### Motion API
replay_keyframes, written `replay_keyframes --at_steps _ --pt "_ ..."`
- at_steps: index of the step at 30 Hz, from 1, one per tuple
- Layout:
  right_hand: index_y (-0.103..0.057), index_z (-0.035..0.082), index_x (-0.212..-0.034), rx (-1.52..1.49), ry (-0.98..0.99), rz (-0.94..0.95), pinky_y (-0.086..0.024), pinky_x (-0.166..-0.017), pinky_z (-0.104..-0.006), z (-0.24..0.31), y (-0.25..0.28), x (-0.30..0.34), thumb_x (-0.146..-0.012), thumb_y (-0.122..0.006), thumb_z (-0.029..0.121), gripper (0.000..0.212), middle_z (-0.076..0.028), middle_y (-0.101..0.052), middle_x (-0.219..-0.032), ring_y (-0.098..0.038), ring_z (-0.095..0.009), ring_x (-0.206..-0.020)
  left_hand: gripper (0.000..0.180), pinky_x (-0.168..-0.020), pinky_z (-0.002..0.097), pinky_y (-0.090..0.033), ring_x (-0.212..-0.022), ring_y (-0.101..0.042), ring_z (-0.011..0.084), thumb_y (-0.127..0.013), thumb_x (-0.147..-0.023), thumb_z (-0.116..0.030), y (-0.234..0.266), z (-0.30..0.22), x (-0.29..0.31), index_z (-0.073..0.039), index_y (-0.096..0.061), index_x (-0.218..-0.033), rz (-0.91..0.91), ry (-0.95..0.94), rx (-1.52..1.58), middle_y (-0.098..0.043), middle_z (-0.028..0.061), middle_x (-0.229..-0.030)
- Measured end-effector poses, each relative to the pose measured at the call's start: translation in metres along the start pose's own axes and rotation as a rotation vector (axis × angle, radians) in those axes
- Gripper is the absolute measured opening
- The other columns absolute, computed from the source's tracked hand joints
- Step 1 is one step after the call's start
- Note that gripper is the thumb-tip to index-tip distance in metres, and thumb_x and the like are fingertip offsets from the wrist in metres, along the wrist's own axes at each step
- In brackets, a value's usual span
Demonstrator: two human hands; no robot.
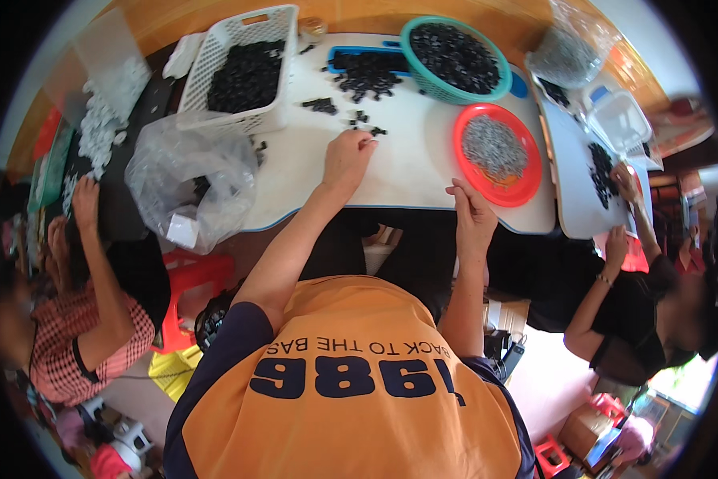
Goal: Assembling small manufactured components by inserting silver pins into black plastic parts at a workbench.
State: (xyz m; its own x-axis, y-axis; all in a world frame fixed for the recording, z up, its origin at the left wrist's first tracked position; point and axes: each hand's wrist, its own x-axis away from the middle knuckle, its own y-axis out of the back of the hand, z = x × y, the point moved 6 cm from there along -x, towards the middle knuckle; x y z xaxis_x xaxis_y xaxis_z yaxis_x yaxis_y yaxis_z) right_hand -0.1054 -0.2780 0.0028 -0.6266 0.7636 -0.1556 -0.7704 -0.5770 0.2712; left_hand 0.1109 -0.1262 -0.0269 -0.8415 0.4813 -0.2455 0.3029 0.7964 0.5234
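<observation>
My left hand rests over the white table with its fingers drawn together. Its fingertips are beside a few small black plastic parts; whether one is between them is hidden. Near the table's front edge, my right hand is closed in a pinch, and anything held there is too small to make out. Just beyond it and to its right stands a red plate with a heap of small silvery metal pieces. A loose pile of black parts lies farther back, spilling from a blue tray.
At the back left is a white basket of black parts, with a clear plastic bag before it. A teal basket of black parts stands back right. Co-workers' hands work at both sides. A red stool stands left.
</observation>
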Motion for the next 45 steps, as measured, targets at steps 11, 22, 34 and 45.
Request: replay_keyframes --at_steps 11,22,34,45 --pt "-0.072 0.003 -0.100 0.556 0.090 -0.159 -0.050 -0.073 -0.0326 -0.011 0.076 -0.041 -0.086 -0.067 0.012 0.017 -0.013 -0.065 -0.086 -0.064 -0.024 -0.076 0.011 -0.076 0.0398 -0.050 -0.086 -0.062 0.0323 -0.063 -0.086 -0.008 -0.015 -0.006 0.025 -0.003 -0.068 -0.094 0.026 -0.200 -0.120 -0.061 0.0132 -0.094" --pt "-0.071 0.001 -0.093 0.781 0.237 0.116 -0.051 -0.076 -0.0414 -0.029 0.038 -0.084 -0.084 -0.068 0.013 0.015 -0.018 -0.066 -0.092 -0.065 -0.034 -0.085 0.014 -0.077 0.0241 -0.053 -0.085 -0.066 0.0130 -0.065 -0.087 0.003 -0.002 -0.020 0.066 0.001 -0.069 -0.100 0.179 0.142 0.653 -0.067 0.0066 -0.095" --pt "-0.070 0.001 -0.094 -0.025 0.163 0.508 -0.048 -0.068 -0.0253 0.094 -0.034 -0.004 -0.081 -0.070 0.003 0.012 -0.003 -0.069 -0.086 -0.060 -0.011 -0.072 0.017 -0.074 0.0191 -0.053 -0.085 -0.066 0.0099 -0.067 -0.086 0.005 0.022 -0.071 0.084 0.001 -0.067 -0.102 0.293 0.222 1.023 -0.069 0.0068 -0.094" --pt "-0.070 0.004 -0.101 0.247 0.209 0.609 -0.049 -0.065 -0.0274 0.107 -0.051 0.009 -0.083 -0.071 0.009 0.018 -0.007 -0.067 -0.083 -0.058 -0.014 -0.067 0.014 -0.067 0.0202 -0.051 -0.078 -0.063 0.0068 -0.070 -0.083 0.003 0.043 -0.073 0.092 -0.001 -0.070 -0.096 0.225 0.041 0.647 -0.067 0.0037 -0.096"
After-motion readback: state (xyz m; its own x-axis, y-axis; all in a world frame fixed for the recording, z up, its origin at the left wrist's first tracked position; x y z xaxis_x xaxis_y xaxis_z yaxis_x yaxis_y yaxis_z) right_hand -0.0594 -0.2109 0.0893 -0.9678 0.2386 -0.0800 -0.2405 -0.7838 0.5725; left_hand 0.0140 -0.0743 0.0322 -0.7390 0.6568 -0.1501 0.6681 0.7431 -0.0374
